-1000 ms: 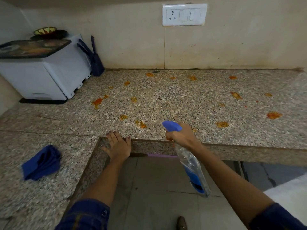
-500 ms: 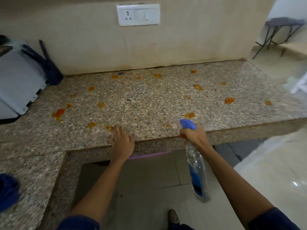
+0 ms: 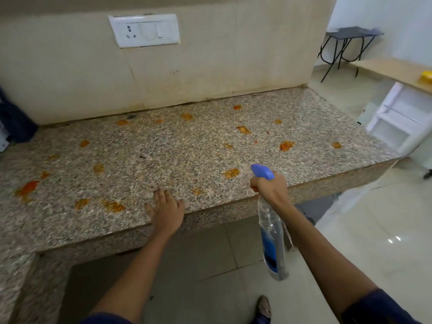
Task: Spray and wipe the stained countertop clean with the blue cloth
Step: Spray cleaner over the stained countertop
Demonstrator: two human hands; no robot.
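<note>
Panning right, the view is losing the blue cloth at far left while the stained countertop (image 3: 187, 155) is filling it; left hand (image 3: 167, 210) is lying flat and empty on its near edge, right hand (image 3: 268, 191) is gripping the spray bottle (image 3: 272, 242) at that edge.

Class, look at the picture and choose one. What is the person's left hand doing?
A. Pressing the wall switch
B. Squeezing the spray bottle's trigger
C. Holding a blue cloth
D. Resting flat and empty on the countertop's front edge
D. The left hand lies palm down on the granite countertop near its front edge, empty, while the right hand grips the spray bottle.
</note>
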